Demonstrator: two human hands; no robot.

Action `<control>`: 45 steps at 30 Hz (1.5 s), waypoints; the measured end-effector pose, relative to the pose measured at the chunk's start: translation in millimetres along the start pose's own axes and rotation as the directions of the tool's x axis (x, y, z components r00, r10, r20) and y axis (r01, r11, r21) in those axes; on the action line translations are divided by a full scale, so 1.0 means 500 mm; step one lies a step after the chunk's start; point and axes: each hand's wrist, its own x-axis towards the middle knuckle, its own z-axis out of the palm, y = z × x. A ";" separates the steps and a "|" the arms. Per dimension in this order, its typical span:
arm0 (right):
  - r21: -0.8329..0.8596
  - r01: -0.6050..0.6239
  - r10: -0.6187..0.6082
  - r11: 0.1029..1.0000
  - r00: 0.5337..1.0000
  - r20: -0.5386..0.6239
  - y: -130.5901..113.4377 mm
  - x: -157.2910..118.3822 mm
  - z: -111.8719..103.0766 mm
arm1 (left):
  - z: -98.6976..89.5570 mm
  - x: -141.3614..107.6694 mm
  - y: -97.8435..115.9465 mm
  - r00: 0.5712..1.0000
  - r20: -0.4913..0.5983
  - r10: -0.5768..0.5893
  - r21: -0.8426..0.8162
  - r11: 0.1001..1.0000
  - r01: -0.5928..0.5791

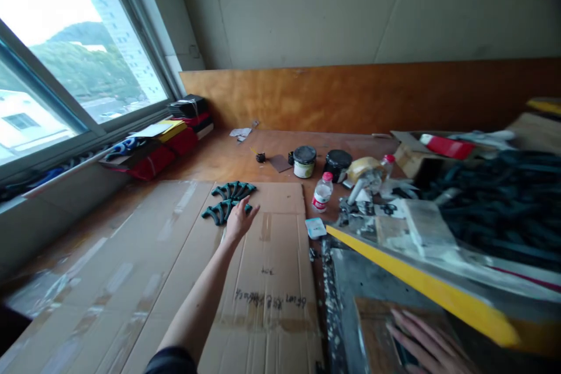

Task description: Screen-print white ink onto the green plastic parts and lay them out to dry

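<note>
Two rows of dark green curved parts lie on a flattened cardboard sheet (pixel 280 257): a back row (pixel 234 189) and a front row (pixel 217 213). My left hand (pixel 240 219) is stretched out over the right end of the front row, thumb and fingers apart, with nothing visible in it. At the lower right, my right hand (pixel 427 342) lies with its fingers spread over a brown wooden board (pixel 372 327) on a grey metal surface. A dark object shows partly beneath those fingers; what it is stays hidden.
A yellow-edged metal bar (pixel 421 280) crosses above my right hand. Behind stand a red-capped bottle (pixel 322 193), a white-labelled jar (pixel 304 162) and a black jar (pixel 337 165). A large dark pile (pixel 504 204) fills the right; red boxes (pixel 151 160) sit by the window.
</note>
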 end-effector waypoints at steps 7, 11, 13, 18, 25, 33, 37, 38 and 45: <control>0.092 0.303 -0.315 0.948 0.933 0.173 0.020 -0.010 -0.012 | -0.038 -0.249 0.425 0.949 0.140 0.284 -0.721 0.686 -0.099; 0.050 0.134 -0.137 0.990 0.989 0.056 0.082 -0.029 -0.022 | -0.032 -0.362 0.511 0.986 0.016 0.167 -0.677 0.728 -0.112; 0.071 -0.057 0.055 0.996 0.998 0.028 0.146 -0.040 -0.039 | -0.026 -0.408 0.497 0.995 0.007 0.100 -0.670 0.739 -0.069; 0.185 -0.340 0.350 0.922 0.937 -0.022 0.274 -0.023 -0.087 | 0.022 -0.544 0.380 0.921 0.360 -0.146 -0.622 0.699 0.354; 0.129 -0.076 0.077 0.989 0.997 -0.003 0.117 0.150 -0.165 | 0.184 -0.628 0.224 0.905 0.314 -0.287 -0.258 0.891 0.373; 0.156 0.015 -0.060 0.988 0.954 0.293 0.022 0.097 -0.139 | 0.205 -0.620 0.196 0.899 0.350 -0.264 -0.099 0.944 0.316; 0.317 0.295 -0.380 0.901 0.891 0.250 0.022 0.034 -0.165 | 0.210 -0.621 0.187 0.895 0.363 -0.261 -0.118 0.939 0.322; 0.353 0.316 -0.417 0.880 0.872 0.257 0.025 0.033 -0.172 | 0.212 -0.622 0.185 0.896 0.363 -0.258 -0.125 0.939 0.321; 0.335 0.260 -0.287 0.906 0.957 0.035 0.015 0.028 -0.144 | 0.215 -0.621 0.178 0.899 0.359 -0.251 -0.176 0.928 0.329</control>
